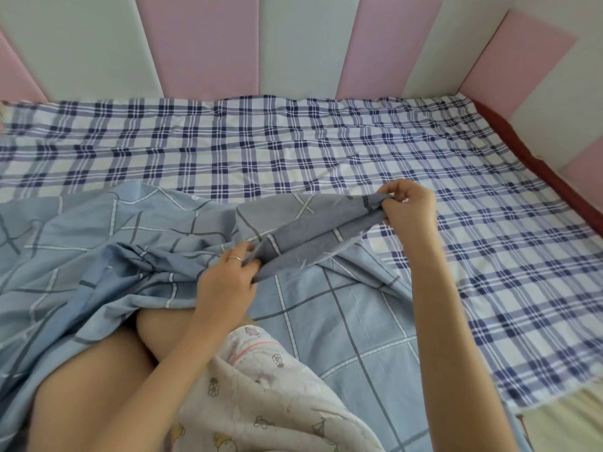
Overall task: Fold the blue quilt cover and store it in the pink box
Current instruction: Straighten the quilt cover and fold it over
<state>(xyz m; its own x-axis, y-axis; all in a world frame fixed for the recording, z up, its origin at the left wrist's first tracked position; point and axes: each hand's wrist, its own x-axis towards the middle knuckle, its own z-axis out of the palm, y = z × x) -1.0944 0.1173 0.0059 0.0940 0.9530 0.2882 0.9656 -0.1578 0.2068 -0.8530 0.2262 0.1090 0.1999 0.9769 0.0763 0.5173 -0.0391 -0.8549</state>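
The blue quilt cover, light blue with a grid of white and dark lines, lies rumpled over my lap and the near left half of the bed. My left hand, with a ring on one finger, pinches its darker hemmed edge near the middle of the view. My right hand grips the same edge farther right and lifts it off the bed, so the hem stretches taut between both hands. No pink box is in view.
A blue-and-white plaid sheet covers the bed. Padded pink and white wall panels run along the far side and the right. A dark red mattress edge shows at the right. My bare knee and patterned white clothing fill the near foreground.
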